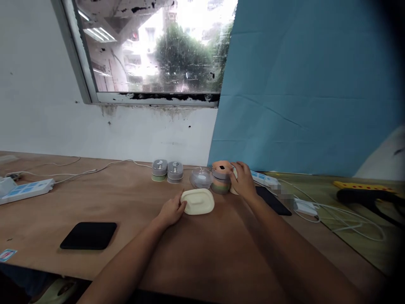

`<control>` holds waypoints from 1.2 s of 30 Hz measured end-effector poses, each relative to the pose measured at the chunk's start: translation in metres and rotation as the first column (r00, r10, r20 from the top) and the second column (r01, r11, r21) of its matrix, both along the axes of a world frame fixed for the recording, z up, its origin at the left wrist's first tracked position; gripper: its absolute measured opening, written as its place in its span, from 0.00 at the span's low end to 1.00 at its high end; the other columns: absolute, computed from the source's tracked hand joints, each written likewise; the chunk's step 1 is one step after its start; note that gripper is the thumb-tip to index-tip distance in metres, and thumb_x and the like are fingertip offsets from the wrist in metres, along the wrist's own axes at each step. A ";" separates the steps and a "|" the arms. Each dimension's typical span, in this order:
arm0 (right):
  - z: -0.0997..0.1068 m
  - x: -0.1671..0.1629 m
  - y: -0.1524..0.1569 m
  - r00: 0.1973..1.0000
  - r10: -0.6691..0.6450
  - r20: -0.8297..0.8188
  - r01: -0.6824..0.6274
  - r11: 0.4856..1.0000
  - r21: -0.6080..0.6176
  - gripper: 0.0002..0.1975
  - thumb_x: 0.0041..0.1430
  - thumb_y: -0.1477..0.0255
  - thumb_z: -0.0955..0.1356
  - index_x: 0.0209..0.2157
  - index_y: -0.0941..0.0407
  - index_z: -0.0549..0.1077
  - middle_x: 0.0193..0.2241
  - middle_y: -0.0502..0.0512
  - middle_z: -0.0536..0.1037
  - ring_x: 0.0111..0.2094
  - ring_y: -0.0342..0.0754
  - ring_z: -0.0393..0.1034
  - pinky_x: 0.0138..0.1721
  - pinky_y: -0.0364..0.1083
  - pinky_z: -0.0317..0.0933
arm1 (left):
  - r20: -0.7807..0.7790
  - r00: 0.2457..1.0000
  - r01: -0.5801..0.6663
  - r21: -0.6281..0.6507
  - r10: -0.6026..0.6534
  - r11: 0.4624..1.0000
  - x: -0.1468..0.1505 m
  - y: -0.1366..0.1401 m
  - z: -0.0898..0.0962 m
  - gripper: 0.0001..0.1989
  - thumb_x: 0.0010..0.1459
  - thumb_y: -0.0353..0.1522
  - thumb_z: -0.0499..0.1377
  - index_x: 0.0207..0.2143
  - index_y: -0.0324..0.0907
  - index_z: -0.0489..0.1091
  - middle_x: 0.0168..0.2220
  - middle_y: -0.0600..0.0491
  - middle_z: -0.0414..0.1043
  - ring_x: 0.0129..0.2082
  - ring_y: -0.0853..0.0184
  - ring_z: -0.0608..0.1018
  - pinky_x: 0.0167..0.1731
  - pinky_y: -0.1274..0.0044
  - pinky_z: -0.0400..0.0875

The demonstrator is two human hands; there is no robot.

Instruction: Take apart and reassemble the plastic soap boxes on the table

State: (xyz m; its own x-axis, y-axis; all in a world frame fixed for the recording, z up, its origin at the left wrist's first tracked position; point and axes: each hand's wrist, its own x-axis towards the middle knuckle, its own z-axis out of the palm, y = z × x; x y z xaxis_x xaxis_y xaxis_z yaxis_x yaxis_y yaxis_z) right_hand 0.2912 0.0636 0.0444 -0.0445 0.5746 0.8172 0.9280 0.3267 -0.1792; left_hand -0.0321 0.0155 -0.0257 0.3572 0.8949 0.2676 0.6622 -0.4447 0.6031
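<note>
My left hand point(172, 209) grips the left end of a cream-coloured rounded rectangular lid point(198, 202), which has a raised bar in its middle. My right hand point(243, 181) is curled round a cream-coloured piece point(234, 188), mostly hidden by the fingers and by the stack beside it. That stack of round-cornered containers point(220, 179), peach on top with grey and green below, stands against the right fingers. Left of it lies a clear plastic bowl-like piece point(201, 178). Two small grey-lidded boxes, one with a green base point(159, 170) and one all grey point(175, 172), stand side by side.
A black flat slab point(88, 235) lies at the front left, a dark tablet-like object point(272, 200) at right. Power strips point(28, 190) point(265, 178) and white cables run along both sides. A yellow-and-black tool point(367, 194) is far right. The wall closes the table's back.
</note>
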 end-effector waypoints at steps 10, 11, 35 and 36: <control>-0.002 0.003 0.015 0.997 0.076 0.023 -0.072 0.986 -0.153 0.15 0.63 0.67 0.58 0.43 0.56 0.71 0.48 0.63 0.69 0.51 0.55 0.63 0.51 0.56 0.60 | -0.230 0.971 0.075 0.015 -0.070 0.997 0.004 -0.001 -0.002 0.27 0.62 0.42 0.47 0.61 0.43 0.56 0.43 0.43 0.76 0.43 0.54 0.77 0.40 0.70 0.67; 0.000 0.001 0.012 0.997 0.081 -0.004 -0.081 0.989 -0.122 0.14 0.63 0.67 0.58 0.43 0.56 0.70 0.48 0.63 0.69 0.51 0.55 0.63 0.51 0.55 0.60 | -0.234 0.970 0.073 0.016 -0.067 0.997 0.004 -0.001 -0.003 0.27 0.61 0.42 0.48 0.60 0.43 0.57 0.43 0.43 0.76 0.43 0.54 0.77 0.40 0.70 0.67; -0.069 -0.087 -0.094 0.845 0.356 -0.398 -0.411 0.910 -0.058 0.22 0.61 0.53 0.56 0.43 0.55 0.66 0.29 0.53 0.72 0.28 0.49 0.67 0.30 0.46 0.62 | 0.278 0.960 -0.005 0.175 -0.044 0.985 0.000 -0.011 0.009 0.22 0.60 0.42 0.53 0.53 0.40 0.64 0.34 0.49 0.75 0.30 0.66 0.74 0.33 0.77 0.66; -0.068 -0.085 -0.093 0.857 0.337 -0.389 -0.402 0.911 -0.096 0.23 0.61 0.53 0.56 0.44 0.56 0.66 0.30 0.53 0.72 0.29 0.49 0.67 0.30 0.46 0.62 | 0.271 0.962 -0.008 0.154 -0.034 0.988 0.001 -0.011 0.009 0.23 0.59 0.42 0.53 0.53 0.39 0.64 0.31 0.51 0.74 0.27 0.68 0.73 0.31 0.77 0.65</control>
State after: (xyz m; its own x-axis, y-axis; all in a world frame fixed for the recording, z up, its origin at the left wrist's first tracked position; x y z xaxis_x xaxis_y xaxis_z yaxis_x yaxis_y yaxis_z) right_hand 0.2063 -0.0290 -0.0238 -0.0061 0.7030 0.7111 0.6067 0.5679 -0.5562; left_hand -0.0307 0.0047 -0.0170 0.2632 0.8318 0.4887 0.4756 -0.5526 0.6845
